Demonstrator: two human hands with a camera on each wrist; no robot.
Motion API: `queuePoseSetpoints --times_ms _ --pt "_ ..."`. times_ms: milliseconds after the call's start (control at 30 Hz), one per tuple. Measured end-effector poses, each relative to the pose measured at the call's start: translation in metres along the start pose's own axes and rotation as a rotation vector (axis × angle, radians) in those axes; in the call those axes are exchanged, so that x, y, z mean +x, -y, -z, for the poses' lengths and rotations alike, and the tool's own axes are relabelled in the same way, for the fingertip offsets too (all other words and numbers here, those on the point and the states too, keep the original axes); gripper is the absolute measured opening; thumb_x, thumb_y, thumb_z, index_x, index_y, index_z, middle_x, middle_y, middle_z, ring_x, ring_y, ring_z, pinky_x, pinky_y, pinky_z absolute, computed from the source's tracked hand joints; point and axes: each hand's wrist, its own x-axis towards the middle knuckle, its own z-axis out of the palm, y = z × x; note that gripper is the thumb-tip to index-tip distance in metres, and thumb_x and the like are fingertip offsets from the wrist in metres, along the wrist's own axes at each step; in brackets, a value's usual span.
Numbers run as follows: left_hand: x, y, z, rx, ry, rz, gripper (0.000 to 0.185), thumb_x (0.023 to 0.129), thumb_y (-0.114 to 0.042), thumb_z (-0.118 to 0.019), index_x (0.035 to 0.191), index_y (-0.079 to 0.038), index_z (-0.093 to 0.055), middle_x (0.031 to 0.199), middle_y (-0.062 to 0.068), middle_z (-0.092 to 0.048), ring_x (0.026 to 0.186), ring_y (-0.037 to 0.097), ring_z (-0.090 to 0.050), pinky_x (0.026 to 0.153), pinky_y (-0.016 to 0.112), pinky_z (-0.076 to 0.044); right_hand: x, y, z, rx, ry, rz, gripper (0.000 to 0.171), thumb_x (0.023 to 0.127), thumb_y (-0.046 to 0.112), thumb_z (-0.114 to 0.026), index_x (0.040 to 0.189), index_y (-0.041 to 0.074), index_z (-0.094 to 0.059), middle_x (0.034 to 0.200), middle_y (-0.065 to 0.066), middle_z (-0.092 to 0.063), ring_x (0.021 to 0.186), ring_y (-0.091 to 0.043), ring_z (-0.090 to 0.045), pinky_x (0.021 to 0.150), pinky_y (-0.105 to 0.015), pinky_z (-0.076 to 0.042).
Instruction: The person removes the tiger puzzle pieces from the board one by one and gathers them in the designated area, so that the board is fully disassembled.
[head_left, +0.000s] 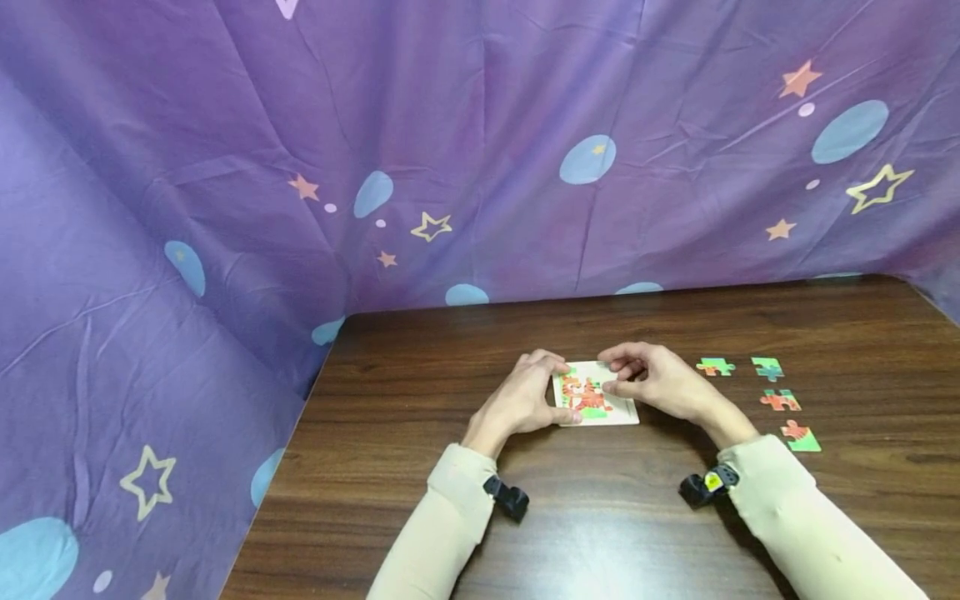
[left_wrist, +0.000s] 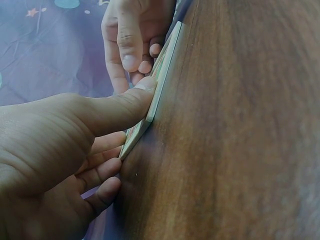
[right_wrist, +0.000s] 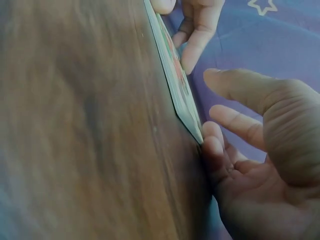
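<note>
A small white-framed puzzle board (head_left: 617, 416) with an orange and green picture lies flat on the dark wooden table (head_left: 600, 517). My left hand (head_left: 523, 400) holds its near-left corner: the thumb (left_wrist: 120, 107) presses the near edge and the curled fingers lie along the left side. My right hand (head_left: 658, 380) rests at the board's right edge. Its lower fingers (right_wrist: 215, 150) touch the corner, while the thumb and index finger stretch out above it. In the left wrist view the board (left_wrist: 163, 82) shows edge-on, with the right hand's fingertips (left_wrist: 131, 60) on its face.
Several loose puzzle pieces lie to the right of the board: a green one (head_left: 715, 366), a green-blue one (head_left: 767, 367), an orange one (head_left: 780, 401) and an orange-green one (head_left: 801, 437). A purple star-patterned cloth (head_left: 480, 167) walls in the back and left sides.
</note>
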Motion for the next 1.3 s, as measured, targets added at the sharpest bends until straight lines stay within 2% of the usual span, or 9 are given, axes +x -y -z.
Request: queuePoseSetpoints --times_ms 200,433,833,1067,1300 --pt "0.000 0.000 0.000 0.001 0.009 0.012 0.074 0.079 -0.038 -0.092 0.140 -0.010 -0.062 0.149 0.000 -0.054 0.139 0.019 -0.045 0.118 0.026 -0.037 -0.002 -0.002 -0.007 -0.110 -0.042 0.019 0.047 0.083 0.024 -0.089 0.125 0.010 -0.073 0.102 -0.010 -0.063 0.091 -0.021 -0.059 0.073 -0.025 -0.049" --pt "0.001 -0.001 -0.001 0.000 0.015 0.018 0.072 0.080 -0.037 -0.091 0.140 -0.010 -0.062 0.150 0.001 -0.053 0.140 0.020 -0.044 0.118 0.027 -0.038 -0.004 0.000 -0.012 -0.172 -0.051 0.079 0.042 0.081 0.023 -0.091 0.119 0.012 -0.076 0.102 -0.010 -0.058 0.090 -0.021 -0.054 0.074 -0.027 -0.047" --pt "-0.001 0.000 -0.002 -0.007 0.012 0.016 0.073 0.080 -0.039 -0.091 0.140 -0.009 -0.062 0.149 0.001 -0.053 0.141 0.020 -0.044 0.118 0.028 -0.038 -0.005 0.001 -0.016 -0.156 -0.030 0.079 0.036 0.083 0.017 -0.089 0.116 0.018 -0.077 0.105 -0.010 -0.055 0.092 -0.021 -0.049 0.076 -0.029 -0.044" --pt "-0.002 -0.001 -0.001 -0.001 0.007 0.004 0.074 0.079 -0.038 -0.092 0.140 -0.009 -0.061 0.147 0.001 -0.055 0.140 0.019 -0.044 0.118 0.027 -0.037 -0.003 0.001 -0.015 -0.164 -0.021 0.084 0.035 0.083 0.023 -0.089 0.115 0.020 -0.073 0.106 -0.005 -0.062 0.093 -0.020 -0.056 0.078 -0.032 -0.048" --pt "-0.002 -0.002 -0.001 0.010 0.008 0.013 0.074 0.078 -0.038 -0.092 0.140 -0.009 -0.062 0.147 0.001 -0.055 0.139 0.020 -0.045 0.118 0.026 -0.037 -0.003 0.003 -0.016 -0.188 -0.025 0.078 0.032 0.084 0.021 -0.088 0.113 0.018 -0.076 0.106 0.001 -0.068 0.092 -0.018 -0.060 0.082 -0.032 -0.050"
